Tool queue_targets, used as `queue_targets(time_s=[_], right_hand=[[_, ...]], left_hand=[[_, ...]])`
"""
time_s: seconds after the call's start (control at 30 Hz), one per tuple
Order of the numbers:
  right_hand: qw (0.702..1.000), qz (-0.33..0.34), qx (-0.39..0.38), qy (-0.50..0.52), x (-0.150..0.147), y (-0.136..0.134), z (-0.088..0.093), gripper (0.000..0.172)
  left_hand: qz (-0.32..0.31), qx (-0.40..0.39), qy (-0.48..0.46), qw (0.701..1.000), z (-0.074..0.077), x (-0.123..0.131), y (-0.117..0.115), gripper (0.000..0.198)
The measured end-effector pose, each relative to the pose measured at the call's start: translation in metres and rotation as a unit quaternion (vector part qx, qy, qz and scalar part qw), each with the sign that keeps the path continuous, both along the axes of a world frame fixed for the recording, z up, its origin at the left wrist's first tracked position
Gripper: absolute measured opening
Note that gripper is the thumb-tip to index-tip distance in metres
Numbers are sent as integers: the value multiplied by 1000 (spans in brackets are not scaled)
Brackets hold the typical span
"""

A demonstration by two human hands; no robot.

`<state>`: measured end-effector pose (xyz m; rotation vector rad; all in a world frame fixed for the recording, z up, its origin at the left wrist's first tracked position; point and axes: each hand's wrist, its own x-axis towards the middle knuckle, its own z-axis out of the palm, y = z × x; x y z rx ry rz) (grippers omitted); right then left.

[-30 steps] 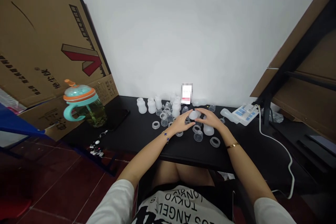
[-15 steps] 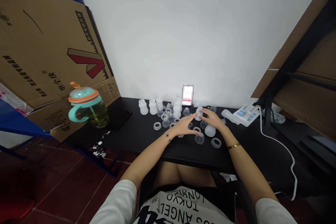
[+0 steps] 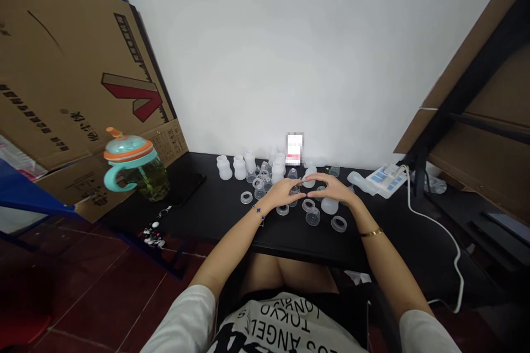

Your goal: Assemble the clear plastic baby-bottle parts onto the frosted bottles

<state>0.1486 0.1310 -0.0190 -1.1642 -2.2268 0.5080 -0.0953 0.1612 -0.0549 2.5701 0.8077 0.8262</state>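
My left hand (image 3: 284,192) and my right hand (image 3: 334,190) hover over the black table (image 3: 215,215), fingers curved and apart, fingertips nearly meeting. A small translucent bottle (image 3: 308,178) stands just beyond the fingertips; neither hand visibly grips it. Under and around the hands lie clear rings (image 3: 338,224), a small clear cup (image 3: 312,216) and a bottle on its side (image 3: 329,206). A row of upright translucent bottles (image 3: 239,167) stands at the back left.
A sippy cup (image 3: 133,168) with teal handle and orange lid stands at the left by a leaning cardboard box (image 3: 74,83). A dark phone (image 3: 188,185) and a key charm (image 3: 153,231) lie nearby. A white power strip (image 3: 387,179) with cable (image 3: 439,226) and a dark shelf (image 3: 476,99) are at right.
A second ago both hands cupped a white part between them. The right hand then reached to the back, and now both hands have drawn back slightly, holding nothing.
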Motion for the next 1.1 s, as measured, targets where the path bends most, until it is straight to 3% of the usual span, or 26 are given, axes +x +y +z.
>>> queue_targets(time_s=[0.1, 0.23, 0.57, 0.83, 1.1], right_hand=[[995, 52, -44, -75, -3, -7, 3, 65], [985, 38, -82, -149, -2, -6, -5, 82], [987, -43, -107, -114, 20, 9, -12, 68], [991, -99, 2, -88, 23, 27, -35, 48], [972, -134, 130, -143, 8, 21, -31, 37]], left_hand=[[14, 0, 19, 1000, 2, 0, 1, 42], [30, -16, 28, 999, 5, -2, 1, 37], [47, -32, 51, 997, 4, -3, 4, 37], [84, 17, 51, 995, -2, -1, 7, 29], [73, 32, 39, 996, -8, 1, 11, 36]])
